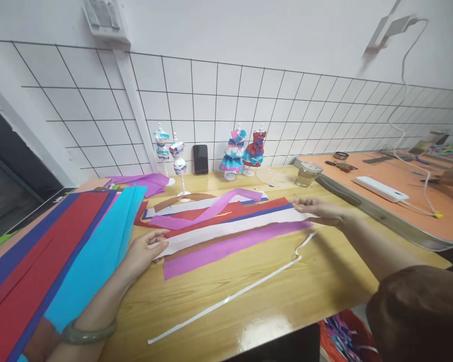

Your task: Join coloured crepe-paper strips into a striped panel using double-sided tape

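Note:
A long white crepe paper strip point(230, 229) is stretched across the table between my two hands. My left hand point(145, 254) is closed on its left end, thumb on top. At the far right end, my right hand point(317, 208) pinches the same strip. Directly behind the white strip lie a blue strip point(262, 213) and a red strip point(277, 202). A purple strip point(237, 245) lies in front, with a brown strip point(211, 240) partly covered between it and the white one. Nearer me, a narrow white strip point(226, 300) runs slantwise over the wood.
Wide red point(41, 246) and turquoise sheets point(94, 256) cover the table's left side. Small dressed mannequins point(232, 156) and a phone point(201, 160) stand along the tiled wall. A cup point(307, 174) is at right, beside an orange table point(362, 201) with a power strip point(381, 188).

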`<state>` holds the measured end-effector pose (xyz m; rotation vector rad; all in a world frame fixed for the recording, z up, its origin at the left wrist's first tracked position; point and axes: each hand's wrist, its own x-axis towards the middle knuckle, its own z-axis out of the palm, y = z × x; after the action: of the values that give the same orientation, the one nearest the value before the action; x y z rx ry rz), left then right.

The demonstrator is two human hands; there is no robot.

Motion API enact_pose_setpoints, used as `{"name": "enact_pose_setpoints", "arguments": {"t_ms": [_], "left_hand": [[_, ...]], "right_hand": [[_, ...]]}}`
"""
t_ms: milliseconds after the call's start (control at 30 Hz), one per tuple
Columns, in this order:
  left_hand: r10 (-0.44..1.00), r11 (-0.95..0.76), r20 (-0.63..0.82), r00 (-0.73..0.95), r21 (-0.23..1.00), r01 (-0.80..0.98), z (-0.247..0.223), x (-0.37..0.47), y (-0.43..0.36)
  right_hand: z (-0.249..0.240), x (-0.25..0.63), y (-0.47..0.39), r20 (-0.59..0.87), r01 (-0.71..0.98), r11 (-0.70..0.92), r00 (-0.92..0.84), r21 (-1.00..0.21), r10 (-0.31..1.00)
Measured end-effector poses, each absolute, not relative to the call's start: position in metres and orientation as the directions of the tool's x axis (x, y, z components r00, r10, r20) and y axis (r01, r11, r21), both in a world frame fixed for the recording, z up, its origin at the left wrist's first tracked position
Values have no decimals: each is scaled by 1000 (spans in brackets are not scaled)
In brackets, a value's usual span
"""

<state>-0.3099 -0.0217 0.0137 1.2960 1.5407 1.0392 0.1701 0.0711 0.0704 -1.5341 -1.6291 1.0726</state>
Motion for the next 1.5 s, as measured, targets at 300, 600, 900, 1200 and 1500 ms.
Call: {"name": "enact_pose_setpoints", "arguments": {"t_ms": [300,600,900,1200,1500], "left_hand": [[978,27,132,-163,691,722,8,-319,-15],[940,-126,341,-24,409,904,6,-319,-19],[894,-177,433,-113,573,801,7,-318,-20],[883,-191,445,-153,636,747,3,-317,-22],[886,-222,448,-115,629,745,0,-316,-21]], "right_hand": [[38,133,115,30,544,-17,77,-839,997],[37,64,8,315,651,502,-392,-570,865],[37,-61,-96,189,302,746,-849,-594,494],[15,-147,-97,128,292,827,-910,-481,395],[27,-147,-80,100,133,842,-971,-522,216]]}}
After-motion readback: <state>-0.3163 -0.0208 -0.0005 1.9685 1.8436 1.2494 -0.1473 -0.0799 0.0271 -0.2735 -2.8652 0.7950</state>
